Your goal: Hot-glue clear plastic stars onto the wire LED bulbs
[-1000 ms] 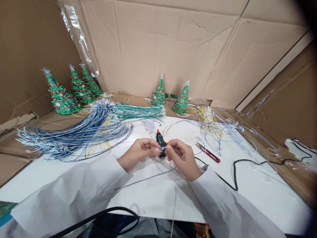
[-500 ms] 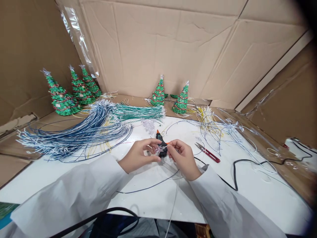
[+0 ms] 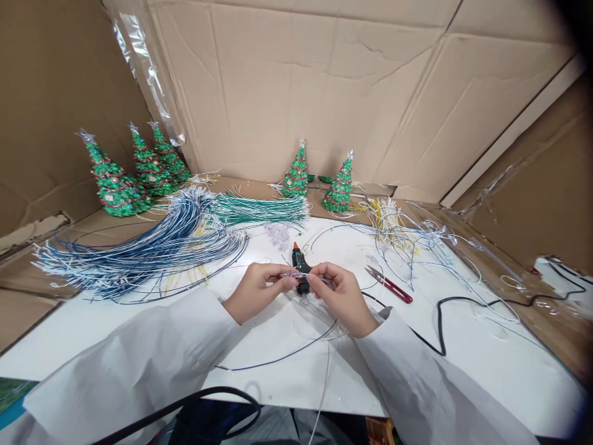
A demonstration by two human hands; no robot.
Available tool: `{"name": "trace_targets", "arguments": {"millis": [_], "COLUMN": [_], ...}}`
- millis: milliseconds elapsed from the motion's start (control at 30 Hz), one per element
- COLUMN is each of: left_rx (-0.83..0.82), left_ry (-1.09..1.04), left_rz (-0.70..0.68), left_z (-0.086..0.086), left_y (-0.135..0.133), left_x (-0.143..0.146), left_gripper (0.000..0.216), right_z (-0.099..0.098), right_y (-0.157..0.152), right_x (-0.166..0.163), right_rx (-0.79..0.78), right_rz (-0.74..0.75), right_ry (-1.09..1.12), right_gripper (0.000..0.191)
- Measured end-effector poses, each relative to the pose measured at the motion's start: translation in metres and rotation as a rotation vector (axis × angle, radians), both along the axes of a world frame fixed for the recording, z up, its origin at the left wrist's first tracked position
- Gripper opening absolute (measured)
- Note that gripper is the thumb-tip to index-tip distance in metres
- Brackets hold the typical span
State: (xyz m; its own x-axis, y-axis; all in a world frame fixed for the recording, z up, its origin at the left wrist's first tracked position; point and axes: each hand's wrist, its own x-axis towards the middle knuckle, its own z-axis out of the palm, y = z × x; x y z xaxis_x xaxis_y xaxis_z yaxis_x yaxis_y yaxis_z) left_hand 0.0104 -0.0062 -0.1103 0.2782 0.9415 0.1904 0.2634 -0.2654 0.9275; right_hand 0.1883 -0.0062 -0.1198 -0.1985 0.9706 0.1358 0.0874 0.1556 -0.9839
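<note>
My left hand (image 3: 259,290) pinches a small clear plastic star (image 3: 291,274) between thumb and fingers, which partly cover it. Close on its right, my right hand (image 3: 341,296) is closed on a thin white wire (image 3: 304,275) whose end meets the star. Whether the wire sits inside the star or only touches it, I cannot tell. Directly behind my fingertips lies a black glue gun (image 3: 301,262) with an orange nozzle pointing away. A pale wire (image 3: 328,364) hangs down below my right hand, and a dark blue wire (image 3: 287,357) curves over the white table beneath.
Bundles of blue (image 3: 152,253) and green wires (image 3: 262,209) lie left and behind. Red-handled thread snips (image 3: 390,285) rest to the right, near a black cord (image 3: 440,327). Small decorated trees (image 3: 340,185) stand at the back. A pile of clear pieces (image 3: 278,236) lies behind the glue gun.
My left thumb and fingers have closed together around the star, which now lies flatter. My right fingertips have moved slightly left, closer to the left ones.
</note>
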Motion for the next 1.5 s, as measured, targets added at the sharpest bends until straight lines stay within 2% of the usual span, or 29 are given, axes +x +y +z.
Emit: {"name": "trace_targets", "arguments": {"millis": [200,433,600,800,933,1167,1500], "left_rx": [0.057,0.015,-0.024,-0.143,-0.143,-0.075,-0.104], "left_ry": [0.031,0.036,0.002,-0.077,-0.086,-0.060,-0.094], "left_rz": [-0.029,-0.099,-0.095,-0.103,-0.106,-0.098,-0.090], "left_z": [0.003,0.002,0.002,0.000,-0.001,-0.001,-0.001], "left_y": [-0.003,-0.003,-0.003,-0.005,-0.006,-0.008,-0.011], "left_x": [0.002,0.002,0.002,0.003,0.003,0.004,0.005], "left_gripper": [0.023,0.030,0.036,0.043,0.043,0.042,0.043], "right_z": [0.005,0.003,0.001,0.001,-0.001,-0.002,0.000], "right_y": [-0.001,-0.004,-0.006,-0.008,-0.008,-0.009,-0.010], "right_x": [0.001,-0.001,0.000,0.001,0.003,0.002,0.003], "right_rx": [-0.053,0.070,0.125,0.250,0.309,0.332,0.317], "right_rz": [0.043,0.059,0.057,0.038,0.032,0.018,0.025], "right_ry": [0.010,-0.064,-0.118,-0.202,-0.232,-0.249,-0.235], "right_gripper": [0.019,0.016,0.015,0.011,0.011,0.011,0.012]}}
